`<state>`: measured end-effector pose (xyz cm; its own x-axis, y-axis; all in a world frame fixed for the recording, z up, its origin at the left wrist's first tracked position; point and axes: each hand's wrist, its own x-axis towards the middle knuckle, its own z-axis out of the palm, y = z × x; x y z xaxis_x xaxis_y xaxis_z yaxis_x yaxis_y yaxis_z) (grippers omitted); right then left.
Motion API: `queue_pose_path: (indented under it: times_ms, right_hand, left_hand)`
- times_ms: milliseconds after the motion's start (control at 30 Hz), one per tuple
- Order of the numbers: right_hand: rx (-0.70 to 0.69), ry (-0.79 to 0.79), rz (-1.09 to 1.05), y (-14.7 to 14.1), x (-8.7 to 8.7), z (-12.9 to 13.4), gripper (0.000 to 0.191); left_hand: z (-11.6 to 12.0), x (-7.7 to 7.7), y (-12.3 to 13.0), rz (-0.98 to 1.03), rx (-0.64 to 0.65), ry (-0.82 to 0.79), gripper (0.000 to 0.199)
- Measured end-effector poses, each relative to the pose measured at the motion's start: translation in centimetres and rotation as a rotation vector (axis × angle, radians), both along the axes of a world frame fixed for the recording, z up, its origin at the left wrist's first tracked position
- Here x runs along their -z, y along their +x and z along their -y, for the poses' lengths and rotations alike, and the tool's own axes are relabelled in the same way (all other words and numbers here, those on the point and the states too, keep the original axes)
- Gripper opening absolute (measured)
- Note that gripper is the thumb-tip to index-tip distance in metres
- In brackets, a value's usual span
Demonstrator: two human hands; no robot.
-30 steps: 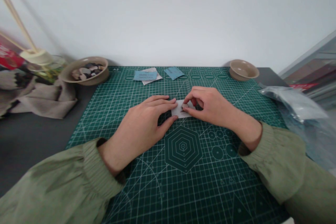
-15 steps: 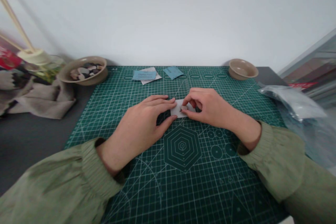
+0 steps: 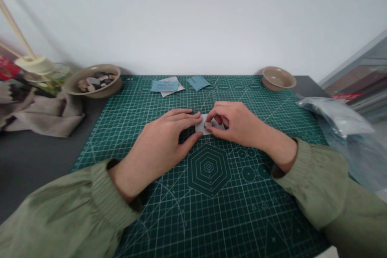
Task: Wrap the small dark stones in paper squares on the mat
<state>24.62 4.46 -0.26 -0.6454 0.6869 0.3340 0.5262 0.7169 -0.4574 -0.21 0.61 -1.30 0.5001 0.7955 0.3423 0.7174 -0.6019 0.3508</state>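
A small white piece of paper [image 3: 199, 128] lies on the green cutting mat [image 3: 211, 225], in the middle of the head view. My left hand [image 3: 161, 145] rests flat with its fingers stretched out, fingertips and thumb at the paper's left edge. Between the thumb and forefinger of my right hand [image 3: 234, 123] is a small pale pebble [image 3: 208, 124], pinched low over the paper. The fingers partly cover the pebble, and whether it touches the paper I cannot tell. My right hand also hides the paper's right part.
A tan bowl [image 3: 117, 87] of pebbles stands at the back left, beside a beige cloth [image 3: 48, 115] and a reed diffuser [image 3: 34, 64]. Blue packets [image 3: 165, 86] lie at the back. Another tan bowl [image 3: 278, 84] and a clear plastic bag [image 3: 341, 121] are on the right.
My right hand has shifted slightly left over the paper with the pebble in its pinch. My left hand stays in place at the paper's edge. The whole view has drifted a little.
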Motion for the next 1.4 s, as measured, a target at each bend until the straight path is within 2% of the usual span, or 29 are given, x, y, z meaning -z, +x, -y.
queue_pose_path:
  times_ms: [100,300,500,633,767,867,967,1167,1300,1400]
  right_hand:
    - [-0.012,-0.013,0.008,0.6,-0.2,0.2,0.007]
    - [0.076,0.021,0.013,0.4,-0.2,-0.3,0.007]
    - [0.013,0.028,-0.004,0.3,0.2,0.4,0.009]
    - [0.045,0.02,0.006,1.3,0.0,0.7,0.006]
    - [0.094,0.029,0.014,0.5,0.0,0.5,0.004]
    - [0.072,0.015,0.011,-0.1,0.0,0.7,0.005]
    - [0.044,-0.002,0.019,0.4,-0.2,1.1,0.006]
    - [0.116,0.001,0.019,0.5,-0.3,0.8,0.005]
    - [0.064,0.003,0.009,-0.3,-0.1,0.5,0.006]
    - [0.044,0.001,0.011,0.1,-0.1,0.6,0.007]
  left_hand:
    - [0.0,0.0,0.0,0.009,0.004,-0.01,0.037]
    - [0.0,-0.1,0.1,0.004,0.005,-0.011,0.037]
    - [-0.1,0.0,0.1,0.007,0.003,0.002,0.037]
    - [-0.2,0.0,0.1,0.009,0.007,-0.002,0.036]
    - [-0.4,0.1,0.0,0.005,0.012,-0.001,0.036]
    - [-0.4,0.2,-0.1,0.013,0.01,0.004,0.037]
    - [-0.4,0.3,-0.1,0.016,0.009,0.0,0.036]
    - [-0.4,0.3,-0.1,0.003,0.01,-0.001,0.035]
    - [-0.5,0.3,-0.1,0.023,0.009,-0.004,0.035]
    - [-0.5,0.3,-0.1,0.015,0.013,-0.004,0.034]
